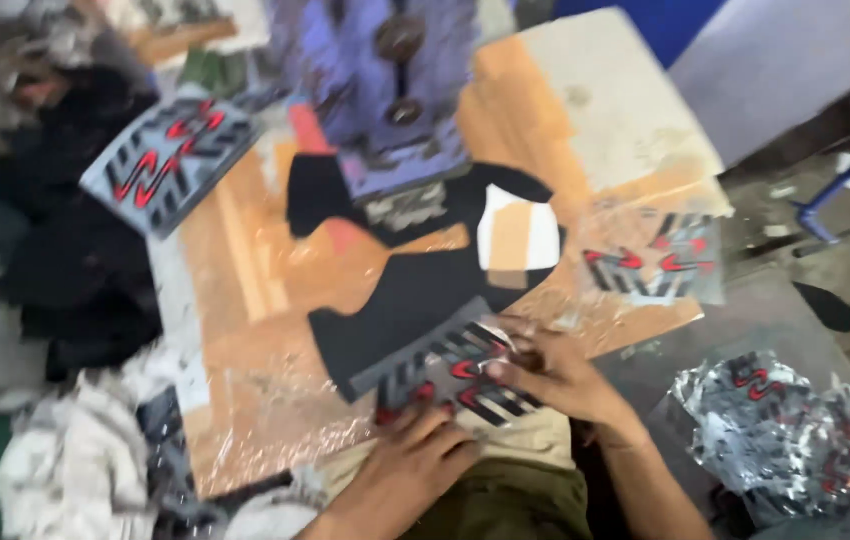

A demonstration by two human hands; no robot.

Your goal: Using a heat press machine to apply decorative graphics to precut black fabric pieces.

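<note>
- Both hands low centre: left hand (415, 450) presses flat on the grey decal sheet (455, 372).
- Right hand (545, 372) pinches the sheet's right edge, over black fabric (415, 295).

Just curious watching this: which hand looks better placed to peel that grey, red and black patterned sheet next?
Probably the right hand: its fingertips pinch the edge of the grey, red and black patterned sheet, while the left hand lies flat, pressing its lower corner down.
</note>
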